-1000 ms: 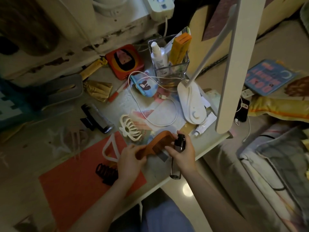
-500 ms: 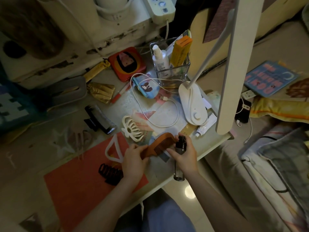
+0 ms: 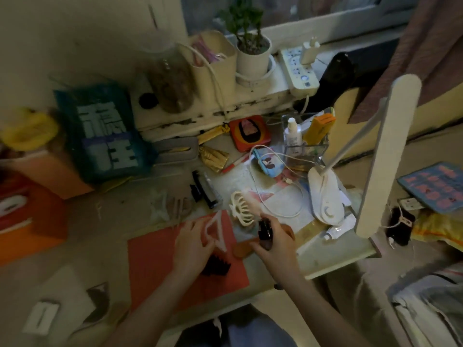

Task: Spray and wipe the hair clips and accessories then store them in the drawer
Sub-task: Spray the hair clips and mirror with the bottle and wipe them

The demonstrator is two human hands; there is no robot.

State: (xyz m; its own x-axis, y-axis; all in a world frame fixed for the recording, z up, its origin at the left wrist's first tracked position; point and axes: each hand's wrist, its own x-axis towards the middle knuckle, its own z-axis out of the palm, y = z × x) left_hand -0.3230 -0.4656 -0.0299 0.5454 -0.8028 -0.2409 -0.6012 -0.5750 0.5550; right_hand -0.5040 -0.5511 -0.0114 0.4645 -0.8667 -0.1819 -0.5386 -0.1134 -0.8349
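My right hand (image 3: 275, 246) grips a small dark spray bottle (image 3: 265, 231) above the desk's front edge. A brown wooden comb (image 3: 241, 249) lies on the desk just beneath that hand. My left hand (image 3: 191, 244) is on the red mat (image 3: 155, 271), its fingers and thumb closing on the left side of a white triangular hair clip (image 3: 217, 230). A black claw clip (image 3: 216, 266) lies on the mat just below my left thumb. A cream claw clip (image 3: 241, 209) sits beyond the bottle, and a black rectangular clip (image 3: 205, 190) lies farther back. The image is blurred.
A white desk lamp (image 3: 325, 199) with a long arm stands at the right, a white cable looping beside it. A clear organizer (image 3: 304, 144) with bottles, a red tin (image 3: 250, 134), a blue box (image 3: 105, 136) and an orange box (image 3: 30, 216) crowd the back and left.
My left hand has let go of the wooden comb, which now lies on the desk, and moved left onto the white triangular clip. The view has tilted up.
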